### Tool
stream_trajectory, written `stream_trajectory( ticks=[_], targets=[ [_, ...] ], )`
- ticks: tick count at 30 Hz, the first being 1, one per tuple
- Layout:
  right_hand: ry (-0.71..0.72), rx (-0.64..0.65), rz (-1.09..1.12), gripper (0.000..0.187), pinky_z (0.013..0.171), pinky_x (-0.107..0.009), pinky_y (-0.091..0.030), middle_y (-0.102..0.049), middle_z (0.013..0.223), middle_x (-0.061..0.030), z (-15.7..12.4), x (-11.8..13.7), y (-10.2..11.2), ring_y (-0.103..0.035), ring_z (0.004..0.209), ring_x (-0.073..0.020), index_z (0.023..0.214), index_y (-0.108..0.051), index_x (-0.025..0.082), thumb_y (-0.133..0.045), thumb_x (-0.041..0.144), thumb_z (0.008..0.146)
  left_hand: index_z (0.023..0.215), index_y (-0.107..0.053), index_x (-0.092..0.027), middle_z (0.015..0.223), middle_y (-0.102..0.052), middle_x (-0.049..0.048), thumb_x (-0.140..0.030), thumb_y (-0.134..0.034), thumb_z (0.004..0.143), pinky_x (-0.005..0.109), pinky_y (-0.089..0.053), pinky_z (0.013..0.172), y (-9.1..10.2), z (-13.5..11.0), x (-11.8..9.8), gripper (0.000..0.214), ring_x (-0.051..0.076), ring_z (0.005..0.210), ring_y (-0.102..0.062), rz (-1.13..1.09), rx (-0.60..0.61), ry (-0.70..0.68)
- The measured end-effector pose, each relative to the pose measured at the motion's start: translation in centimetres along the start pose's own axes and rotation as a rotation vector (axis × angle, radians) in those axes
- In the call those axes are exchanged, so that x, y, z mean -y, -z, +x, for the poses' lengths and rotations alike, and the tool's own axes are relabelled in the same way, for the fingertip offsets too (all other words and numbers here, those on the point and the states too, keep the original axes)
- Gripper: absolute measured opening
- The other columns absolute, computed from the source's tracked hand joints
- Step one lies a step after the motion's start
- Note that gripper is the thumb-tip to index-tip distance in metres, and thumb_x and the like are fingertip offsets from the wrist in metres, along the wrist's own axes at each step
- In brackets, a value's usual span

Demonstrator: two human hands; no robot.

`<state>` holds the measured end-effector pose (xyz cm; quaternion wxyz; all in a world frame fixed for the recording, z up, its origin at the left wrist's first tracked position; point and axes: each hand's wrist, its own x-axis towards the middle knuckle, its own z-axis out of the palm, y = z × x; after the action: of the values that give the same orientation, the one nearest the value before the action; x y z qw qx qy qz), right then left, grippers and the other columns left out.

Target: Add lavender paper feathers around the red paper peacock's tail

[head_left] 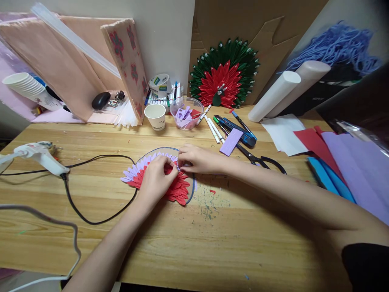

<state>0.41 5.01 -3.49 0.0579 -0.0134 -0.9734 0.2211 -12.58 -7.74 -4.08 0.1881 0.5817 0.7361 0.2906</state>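
On the table lies a cardboard base (191, 187) with a dark blue outlined edge, covered in layered red paper petals (179, 190) and an outer row of purple paper petals (131, 172). My left hand (157, 176) rests over the petals, its thumb and forefinger pinched together. Close beside it, at the upper right of the base, my right hand (197, 159) is closed too, fingertips almost meeting the left ones. Whatever sits between the fingers is hidden. Right of the hands are a purple paper piece (231, 142) and black scissors (258, 158).
A white hot glue gun (42, 156) and its black cord (82, 221) occupy the left. Behind are a paper cup (155, 117), a clear bowl (186, 123) of paper scraps, markers (212, 129) and a finished green-and-red peacock (225, 75). Purple crepe paper (358, 170) lies right.
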Motion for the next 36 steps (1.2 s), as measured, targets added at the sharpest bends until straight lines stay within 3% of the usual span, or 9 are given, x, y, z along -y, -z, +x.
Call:
stream_trajectory(
  ticks=[6,17,27,36],
  targets=[
    [-0.023,-0.004,0.014,0.004,0.072,-0.028,-0.039,-0.058,0.079,-0.0071,0.2,0.1,-0.2,-0.049,0.08,-0.0164,0.075,-0.061,0.013,-0.057,0.013,0.077,0.071,-0.053,-0.018,0.072,-0.058,0.0012,-0.022,-0.051,0.075,0.026,-0.039,0.063,-0.1,0.0,0.0,0.007,0.015,0.068,-0.054,-0.001,-0.007,-0.011],
    [-0.223,0.034,0.153,0.005,0.061,-0.023,-0.037,-0.059,0.071,-0.0034,0.8,1.0,0.2,-0.049,0.066,-0.0122,0.069,-0.058,0.014,-0.057,0.009,0.07,0.072,-0.054,-0.017,0.073,-0.059,0.0024,-0.024,-0.05,0.076,0.027,-0.041,0.063,0.0,0.0,-0.1,0.009,0.016,0.07,-0.055,0.002,0.007,0.002],
    [-0.204,-0.001,0.143,0.003,0.06,-0.023,-0.036,-0.059,0.071,-0.0038,0.7,0.7,-0.2,-0.049,0.066,-0.0122,0.07,-0.059,0.013,-0.058,0.01,0.07,0.072,-0.054,-0.017,0.074,-0.058,0.0021,-0.023,-0.051,0.076,0.027,-0.04,0.064,0.0,-0.1,-0.1,0.008,0.016,0.071,-0.054,0.003,0.007,-0.007],
    [-0.279,-0.032,0.168,0.007,0.063,-0.023,-0.037,-0.062,0.073,-0.0037,-1.2,-0.2,1.5,-0.052,0.072,-0.0132,0.075,-0.063,0.013,-0.059,0.009,0.072,0.071,-0.054,-0.018,0.075,-0.057,0.0031,-0.023,-0.05,0.077,0.029,-0.04,0.067,-0.1,-0.1,-0.3,0.009,0.017,0.075,-0.053,0.051,0.016,-0.039]
  ],
)
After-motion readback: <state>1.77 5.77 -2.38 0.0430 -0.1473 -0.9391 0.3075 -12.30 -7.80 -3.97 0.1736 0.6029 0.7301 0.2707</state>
